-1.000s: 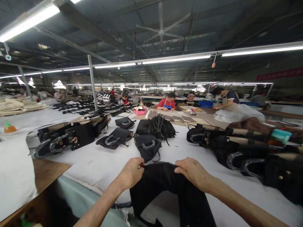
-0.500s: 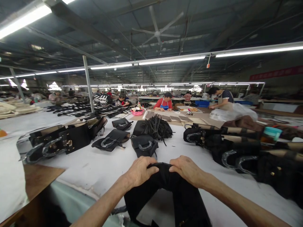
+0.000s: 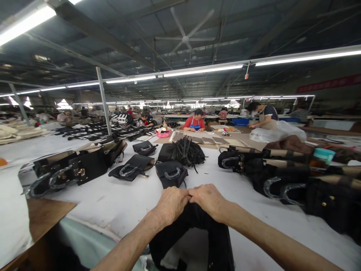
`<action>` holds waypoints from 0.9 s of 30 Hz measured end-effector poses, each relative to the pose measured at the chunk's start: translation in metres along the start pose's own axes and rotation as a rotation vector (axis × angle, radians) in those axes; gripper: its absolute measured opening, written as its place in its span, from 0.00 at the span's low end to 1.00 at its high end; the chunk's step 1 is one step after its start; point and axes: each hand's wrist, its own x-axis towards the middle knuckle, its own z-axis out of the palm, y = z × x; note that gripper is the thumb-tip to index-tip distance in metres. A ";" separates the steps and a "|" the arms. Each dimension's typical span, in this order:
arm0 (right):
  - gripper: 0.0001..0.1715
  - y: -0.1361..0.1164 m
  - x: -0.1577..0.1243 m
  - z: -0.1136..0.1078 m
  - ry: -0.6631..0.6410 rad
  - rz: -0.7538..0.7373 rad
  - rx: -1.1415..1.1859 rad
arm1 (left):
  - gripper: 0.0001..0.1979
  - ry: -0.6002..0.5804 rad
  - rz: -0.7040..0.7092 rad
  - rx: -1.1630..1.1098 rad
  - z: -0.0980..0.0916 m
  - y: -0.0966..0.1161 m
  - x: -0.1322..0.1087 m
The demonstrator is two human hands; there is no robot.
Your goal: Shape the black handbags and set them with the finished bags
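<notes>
A black bag piece, bent into an open loop, stands on the white table in front of me. My left hand is closed on its top edge. Against it, with fingertips touching, my right hand also grips that edge. The fingers hide the pinched part of the material. Just beyond my hands lies a black handbag panel with a plastic-wrapped handle. Behind it rests a heap of black straps.
Black bags with wrapped handles stand at the left, and more black bags line the right side. A jar with a turquoise lid is among the right-hand ones. Co-workers sit across the table, near a pink basket.
My hands have come together along the top edge of the black piece; before, they were a gap apart. The right hand moved left, and the piece's right side shifted left with it.
</notes>
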 end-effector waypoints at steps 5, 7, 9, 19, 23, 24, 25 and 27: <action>0.15 -0.001 0.007 0.005 -0.044 -0.077 -0.019 | 0.15 -0.071 -0.019 -0.260 -0.013 -0.007 -0.004; 0.16 0.002 0.008 0.007 -0.057 -0.072 -0.025 | 0.13 -0.166 -0.027 -0.525 -0.025 -0.021 -0.009; 0.17 0.004 0.009 0.009 -0.064 -0.059 -0.031 | 0.15 -0.219 -0.078 -0.783 -0.035 -0.040 -0.019; 0.19 0.001 0.015 0.007 -0.070 0.015 0.025 | 0.17 -0.102 -0.287 -1.087 -0.025 -0.062 -0.061; 0.21 -0.001 0.012 0.002 -0.072 0.016 0.100 | 0.17 -0.111 -0.316 -1.102 -0.019 -0.052 -0.055; 0.21 -0.002 0.012 0.000 -0.068 0.005 0.154 | 0.18 -0.121 -0.317 -1.104 -0.019 -0.051 -0.054; 0.21 -0.003 0.012 -0.002 -0.060 -0.009 0.220 | 0.18 -0.127 -0.312 -1.102 -0.018 -0.050 -0.053; 0.22 -0.005 0.014 -0.006 -0.045 -0.041 0.349 | 0.18 -0.129 -0.281 -1.086 -0.018 -0.048 -0.054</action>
